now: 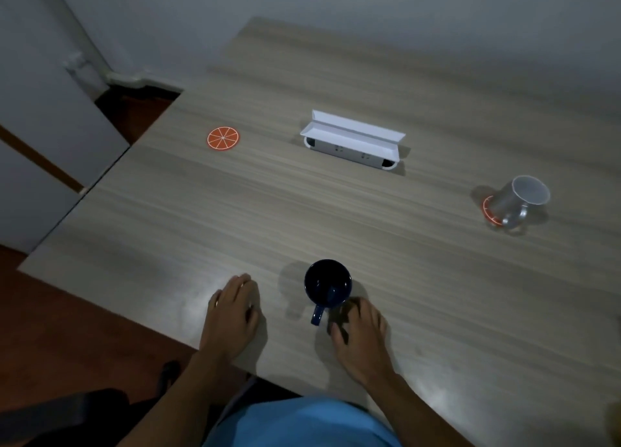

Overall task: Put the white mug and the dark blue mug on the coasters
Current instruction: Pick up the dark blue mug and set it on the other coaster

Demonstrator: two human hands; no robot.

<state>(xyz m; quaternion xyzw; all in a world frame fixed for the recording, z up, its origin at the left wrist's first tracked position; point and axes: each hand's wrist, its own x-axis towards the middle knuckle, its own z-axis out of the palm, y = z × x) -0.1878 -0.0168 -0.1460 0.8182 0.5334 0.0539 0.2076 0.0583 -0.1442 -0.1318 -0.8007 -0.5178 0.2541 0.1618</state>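
The dark blue mug [327,283] stands upright near the table's front edge, its handle pointing toward me. My right hand [361,335] rests flat on the table just right of the handle, holding nothing. To the mug's left, my left hand [232,309] lies palm down with its fingers apart, empty. The white mug [519,199] stands at the far right on an orange coaster [489,213], of which only the left rim shows. A second orange-slice coaster [223,138] lies bare at the far left.
A white box with an open lid [353,142] sits mid-table between the two coasters. The wooden table [336,218] has its left edge beside a grey cabinet [50,137] and a gap down to the floor. A wall runs behind the table.
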